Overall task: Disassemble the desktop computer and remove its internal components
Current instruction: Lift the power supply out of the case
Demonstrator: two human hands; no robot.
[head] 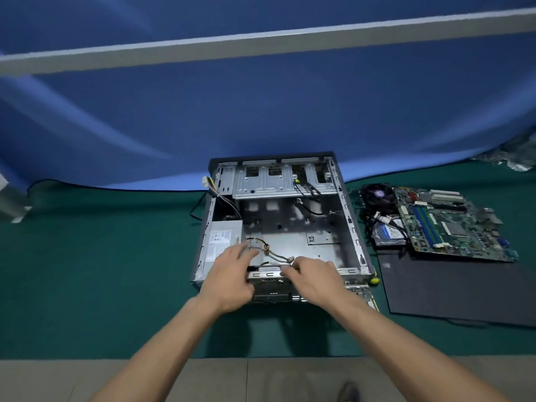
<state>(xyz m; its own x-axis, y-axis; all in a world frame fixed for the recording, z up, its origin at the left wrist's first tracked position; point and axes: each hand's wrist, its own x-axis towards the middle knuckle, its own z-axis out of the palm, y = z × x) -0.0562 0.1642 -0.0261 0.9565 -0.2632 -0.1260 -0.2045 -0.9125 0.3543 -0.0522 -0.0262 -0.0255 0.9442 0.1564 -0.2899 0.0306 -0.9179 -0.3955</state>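
Observation:
The open grey computer case (pixel 352 224) lies flat on the green mat, its floor mostly bare. A silver power supply (pixel 222 242) sits inside along the left wall. My left hand (pixel 232 277) reaches over the case's near edge with fingers stretched toward a small bracket with coloured wires (pixel 255 245). My right hand (pixel 313 274) pinches a white connector (pixel 291 261) on the end of those wires, just above the perforated metal rear panel (pixel 269 282). A drive cage (pixel 278 178) spans the far end of the case.
To the right lie the motherboard (pixel 446 224), a black fan cooler (pixel 378 194), a hard drive (pixel 388 233) with loose cables, and the dark side panel (pixel 458 288). A yellow-handled tool (pixel 374 280) lies by the case's near right corner. A blue cloth backs the table.

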